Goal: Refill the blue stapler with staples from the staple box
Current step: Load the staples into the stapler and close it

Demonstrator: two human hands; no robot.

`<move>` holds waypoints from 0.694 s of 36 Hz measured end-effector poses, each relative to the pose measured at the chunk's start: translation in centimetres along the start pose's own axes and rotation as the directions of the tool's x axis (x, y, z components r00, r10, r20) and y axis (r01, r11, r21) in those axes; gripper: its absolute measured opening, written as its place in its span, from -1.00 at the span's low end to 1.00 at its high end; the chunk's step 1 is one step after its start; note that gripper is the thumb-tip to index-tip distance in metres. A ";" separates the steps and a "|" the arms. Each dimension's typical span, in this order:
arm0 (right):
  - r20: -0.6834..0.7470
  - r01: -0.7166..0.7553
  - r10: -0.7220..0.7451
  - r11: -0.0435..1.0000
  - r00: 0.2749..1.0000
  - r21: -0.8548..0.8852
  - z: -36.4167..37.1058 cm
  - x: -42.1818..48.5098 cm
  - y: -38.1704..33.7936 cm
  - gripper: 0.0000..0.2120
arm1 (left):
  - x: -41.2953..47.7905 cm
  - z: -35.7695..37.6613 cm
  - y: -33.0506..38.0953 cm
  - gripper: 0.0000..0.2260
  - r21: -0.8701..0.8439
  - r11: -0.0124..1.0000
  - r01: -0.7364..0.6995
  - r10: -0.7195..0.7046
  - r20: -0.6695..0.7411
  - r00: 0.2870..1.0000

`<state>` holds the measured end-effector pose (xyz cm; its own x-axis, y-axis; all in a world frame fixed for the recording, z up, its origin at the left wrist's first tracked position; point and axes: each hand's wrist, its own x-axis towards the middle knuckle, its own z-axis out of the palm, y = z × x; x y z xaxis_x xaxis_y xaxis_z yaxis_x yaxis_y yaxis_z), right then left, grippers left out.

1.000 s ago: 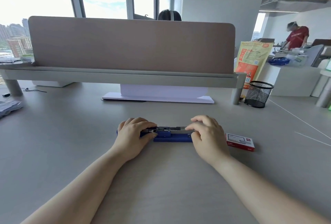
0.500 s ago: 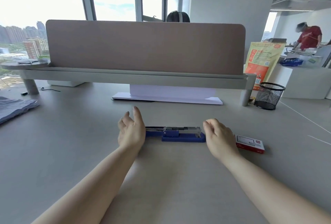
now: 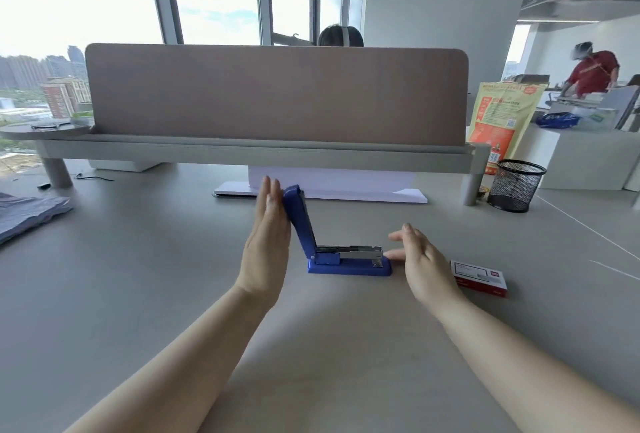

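Blue stapler [image 3: 349,264]: set mid-counter, lid swung up nearly vertical, metal channel exposed. Left hand [image 3: 266,242]: flat and spread, laid against the raised lid. Right hand [image 3: 424,259]: spread, nothing held, fingertips at the stapler's front end. Staple box [image 3: 479,277]: lying closed just right of that hand. Grey counter [image 3: 138,276]: bare room left on every side; partition screen [image 3: 277,93] and mesh bin [image 3: 516,185] placed behind.

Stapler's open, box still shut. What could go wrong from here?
1. The stapler lid stands raised, only leaning on the flat left hand; if that hand leaves, it may drop shut over the open staple channel.
2. The staple box lies partly behind the right hand, so a careless reach could knock it.
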<state>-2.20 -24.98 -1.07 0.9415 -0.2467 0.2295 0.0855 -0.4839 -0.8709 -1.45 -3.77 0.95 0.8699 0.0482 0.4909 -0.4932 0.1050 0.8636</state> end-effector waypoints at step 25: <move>0.151 0.356 -0.328 0.904 0.933 -0.237 0.5 -0.2 0.3 -0.68 | -1.7 1.0 -2.1 -0.51 0.829 0.395 -0.395 -0.216 0.502 0.837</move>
<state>-2.23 -24.59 -1.58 0.8993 0.0552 0.4338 0.3350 -0.7245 -0.6024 -1.88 -5.12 -1.60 0.8300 -0.4812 0.2819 -0.5470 -0.8012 0.2426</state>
